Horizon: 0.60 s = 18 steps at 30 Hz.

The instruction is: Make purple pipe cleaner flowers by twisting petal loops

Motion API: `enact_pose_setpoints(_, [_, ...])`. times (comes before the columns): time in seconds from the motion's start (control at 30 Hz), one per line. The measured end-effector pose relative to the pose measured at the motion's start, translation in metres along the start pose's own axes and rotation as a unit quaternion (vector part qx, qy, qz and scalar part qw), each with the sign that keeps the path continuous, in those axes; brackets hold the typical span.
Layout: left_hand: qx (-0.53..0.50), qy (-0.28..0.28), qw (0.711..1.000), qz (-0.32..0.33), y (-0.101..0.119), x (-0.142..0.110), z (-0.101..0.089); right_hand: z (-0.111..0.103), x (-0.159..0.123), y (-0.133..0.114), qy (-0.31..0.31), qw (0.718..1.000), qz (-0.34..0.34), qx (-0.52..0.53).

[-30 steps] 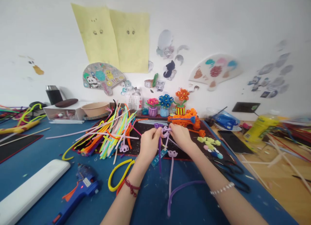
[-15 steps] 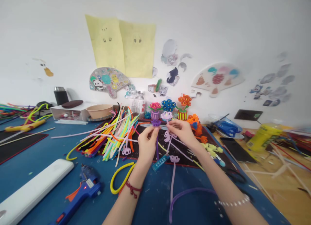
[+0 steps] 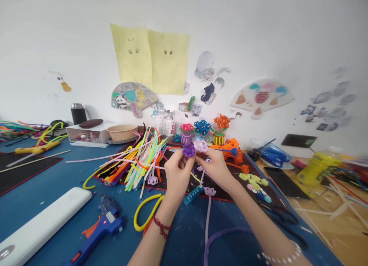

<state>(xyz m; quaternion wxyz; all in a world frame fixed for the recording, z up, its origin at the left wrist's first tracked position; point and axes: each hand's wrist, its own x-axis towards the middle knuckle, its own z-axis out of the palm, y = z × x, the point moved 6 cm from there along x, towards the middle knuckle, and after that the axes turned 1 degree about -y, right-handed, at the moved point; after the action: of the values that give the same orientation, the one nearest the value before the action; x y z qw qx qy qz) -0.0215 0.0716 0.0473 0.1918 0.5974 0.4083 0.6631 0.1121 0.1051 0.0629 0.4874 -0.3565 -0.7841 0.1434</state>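
Head view, and I see both bare hands raised over the dark mat (image 3: pixel 222 191) towards the far edge of the blue worktop (image 3: pixel 51 174). The left hand (image 3: pixel 178 167) pinches a dark purple flower (image 3: pixel 189 150) just under its petals, thumb and forefinger meeting, the bloom facing the head camera. Just beside it, the right hand (image 3: pixel 214 166) has its fingertips closed below a lilac flower (image 3: pixel 200 145); I cannot tell whether the two blooms touch.

Beneath the hands, a teal tube (image 3: pixel 193 195) lies across the mat's near edge. Next to it a second lilac bloom (image 3: pixel 209 191) lies with its pale stem running towards the worktop's near edge, where a curved purple strip (image 3: pixel 227 230) meets it. Left of the left forearm sit a yellow loop (image 3: pixel 138 216) and a blue glue gun (image 3: pixel 110 222) with its small light glowing. A long white case (image 3: pixel 48 225) slants towards the near left corner.

A heap of coloured fuzzy stems (image 3: pixel 146 158) spreads over the mat's left edge. Along the far edge stand three potted flowers, pink (image 3: pixel 186 128), blue (image 3: pixel 202 127) and orange (image 3: pixel 221 122). Pale yellow pieces (image 3: pixel 254 179) lie by the mat's right edge.
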Motion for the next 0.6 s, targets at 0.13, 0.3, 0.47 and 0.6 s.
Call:
enact_pose_setpoints(0.13, [0.002,0.016,1.0,0.009,0.0024,-0.0008,-0.0024,-0.0018,-0.0015,-0.0063,0.001,0.997,-0.055,-0.06])
enact_pose_setpoints(0.3, [-0.025,0.03,0.999,-0.008,-0.0031,-0.0008,-0.004,0.0009,-0.0032,-0.005,-0.018,0.993,-0.06,-0.096])
enact_pose_setpoints(0.47, [-0.02,0.021,1.0,0.0,0.0,-0.0005,-0.0028,-0.0014,-0.0038,-0.0081,-0.008,0.99,-0.091,-0.112])
enact_pose_setpoints(0.6, [-0.014,0.007,1.0,0.011,0.0018,-0.0012,-0.0007,-0.0025,-0.0044,-0.0089,-0.007,0.987,-0.104,-0.12])
